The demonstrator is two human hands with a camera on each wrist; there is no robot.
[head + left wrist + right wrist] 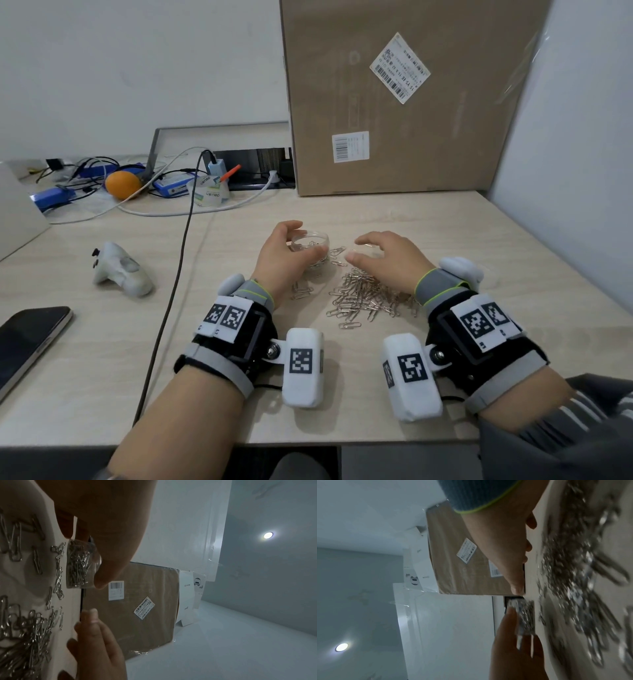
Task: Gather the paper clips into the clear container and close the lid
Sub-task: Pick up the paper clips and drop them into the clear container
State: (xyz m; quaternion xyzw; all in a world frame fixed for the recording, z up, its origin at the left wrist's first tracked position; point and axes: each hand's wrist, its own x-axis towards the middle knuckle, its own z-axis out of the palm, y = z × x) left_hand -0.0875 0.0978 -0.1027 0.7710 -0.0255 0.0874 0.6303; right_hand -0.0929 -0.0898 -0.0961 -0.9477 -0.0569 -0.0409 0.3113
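My left hand [306,240] grips a small clear round container [313,240] standing on the table, thumb on the near side and fingers round the far side. Several paper clips lie inside the container [80,563]. My right hand [356,248] hovers just right of it, fingers loosely arched with the tips near the tabletop. I see nothing in its grasp. A loose pile of silver paper clips [363,301] lies in front of both hands, with a few strays [337,253] beside the container. The pile [582,574] is blurred in the right wrist view. No lid is visible.
A large cardboard box [394,102] stands behind the hands. On the table [102,394], a white controller [120,270] and a phone [27,339] lie to the left, past a black cable [171,291]. A tape roll [209,192], an orange [121,185] and wires clutter the back left.
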